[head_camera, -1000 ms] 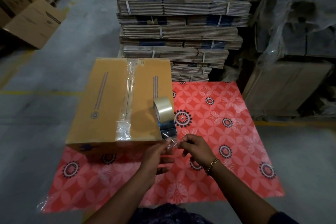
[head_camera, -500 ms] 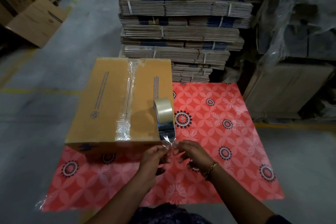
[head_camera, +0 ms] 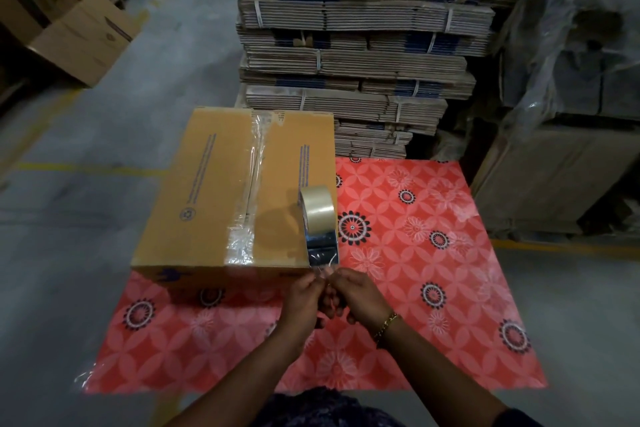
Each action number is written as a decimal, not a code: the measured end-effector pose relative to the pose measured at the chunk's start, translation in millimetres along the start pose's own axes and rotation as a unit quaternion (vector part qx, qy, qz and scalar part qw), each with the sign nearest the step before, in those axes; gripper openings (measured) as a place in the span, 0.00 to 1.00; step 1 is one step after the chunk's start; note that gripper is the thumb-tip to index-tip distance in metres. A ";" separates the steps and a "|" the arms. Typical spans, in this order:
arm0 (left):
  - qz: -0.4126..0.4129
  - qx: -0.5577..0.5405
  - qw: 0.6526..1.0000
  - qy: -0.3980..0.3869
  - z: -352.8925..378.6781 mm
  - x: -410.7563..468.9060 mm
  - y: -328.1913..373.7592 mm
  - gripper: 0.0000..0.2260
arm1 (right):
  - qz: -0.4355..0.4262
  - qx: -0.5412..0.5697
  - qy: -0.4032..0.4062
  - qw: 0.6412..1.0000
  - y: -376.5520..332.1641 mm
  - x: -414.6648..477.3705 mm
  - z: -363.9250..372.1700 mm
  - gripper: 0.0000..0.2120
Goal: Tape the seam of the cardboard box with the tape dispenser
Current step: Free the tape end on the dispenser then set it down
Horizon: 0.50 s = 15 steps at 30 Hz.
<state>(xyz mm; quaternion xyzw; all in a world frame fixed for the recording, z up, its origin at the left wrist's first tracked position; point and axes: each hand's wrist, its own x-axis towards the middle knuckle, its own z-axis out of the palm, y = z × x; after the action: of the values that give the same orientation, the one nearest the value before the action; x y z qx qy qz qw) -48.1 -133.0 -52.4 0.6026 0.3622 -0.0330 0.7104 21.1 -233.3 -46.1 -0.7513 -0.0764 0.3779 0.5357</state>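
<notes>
A brown cardboard box (head_camera: pixel 207 191) stands on a red flowered sheet (head_camera: pixel 433 270). Clear tape (head_camera: pixel 251 184) runs along its centre seam, crinkled near the front edge. A roll of clear tape (head_camera: pixel 317 208) stands on edge at the box's front right corner, with a strip (head_camera: pixel 322 253) pulled down from it toward me. My left hand (head_camera: pixel 306 291) and my right hand (head_camera: pixel 356 291) meet just below the box's front edge, both pinching the free end of that strip. A gold bracelet (head_camera: pixel 384 324) is on my right wrist.
Bundled flat cartons (head_camera: pixel 356 55) are stacked high right behind the box. Plastic-wrapped goods and a large carton (head_camera: pixel 554 180) stand at the right. Open cartons (head_camera: pixel 79 42) lie at the far left. Grey concrete floor (head_camera: pixel 69 253) with yellow lines surrounds the sheet.
My two hands have drawn closer together on the tape end and shifted slightly toward the box's front edge. The roll and the box have stayed in place.
</notes>
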 end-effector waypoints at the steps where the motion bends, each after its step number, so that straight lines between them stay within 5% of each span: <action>1: 0.001 0.000 1.000 0.001 0.0 0.2 -1.2 0.16 | -0.002 0.010 -0.012 1.000 -0.2 0.6 0.5 0.18; 15: -0.008 -0.035 0.993 -0.113 -19.6 3.7 7.8 0.12 | 0.062 0.140 -0.126 0.980 -0.9 7.8 -16.3 0.11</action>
<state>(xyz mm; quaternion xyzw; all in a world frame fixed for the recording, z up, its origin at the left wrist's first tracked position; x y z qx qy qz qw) -50.9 -112.2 -48.1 0.5664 0.2855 -0.0940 0.7674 37.4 -241.0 -46.8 -0.6187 -0.0427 0.5089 0.5970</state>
